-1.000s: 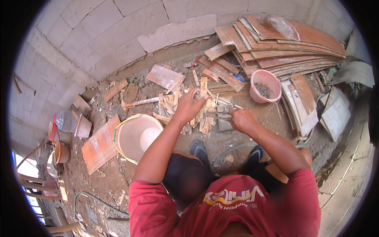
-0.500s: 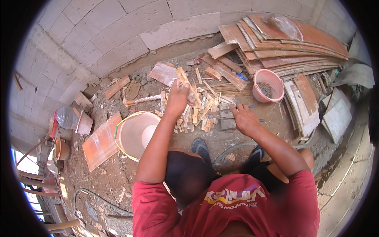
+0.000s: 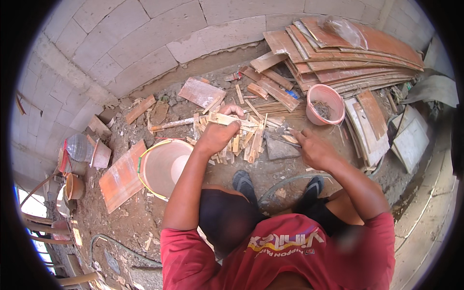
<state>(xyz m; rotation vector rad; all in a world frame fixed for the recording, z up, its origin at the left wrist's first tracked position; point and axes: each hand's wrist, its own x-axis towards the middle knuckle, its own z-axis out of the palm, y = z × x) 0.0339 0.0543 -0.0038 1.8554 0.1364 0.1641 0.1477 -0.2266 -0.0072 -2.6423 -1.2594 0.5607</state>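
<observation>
My left hand [image 3: 217,134] pinches a short pale wood strip [image 3: 225,120] above a heap of wood offcuts [image 3: 251,145]. My right hand [image 3: 316,150] is closed around a two-handled metal tool that looks like pincers [image 3: 290,138]; its handles are hidden in the palm. The tool's tip points left, over a flat grey block [image 3: 282,149] on the ground. A gap separates the tool from the strip. At my left forearm stands a large pale bucket [image 3: 157,162] with a yellow and green rim.
A pink bucket [image 3: 311,111] holding small thin scraps stands at the right, near a stack of reddish boards [image 3: 348,63]. Several loose planks [image 3: 273,87] lie ahead. A reddish board [image 3: 123,176] rests left of the large bucket. A hose [image 3: 285,182] curves by my feet. Block walls [image 3: 145,38] enclose the corner.
My right hand has closed on the pincers and drawn them slightly right and nearer me. My left hand has lowered, and the strip in it has turned from upright to nearly level.
</observation>
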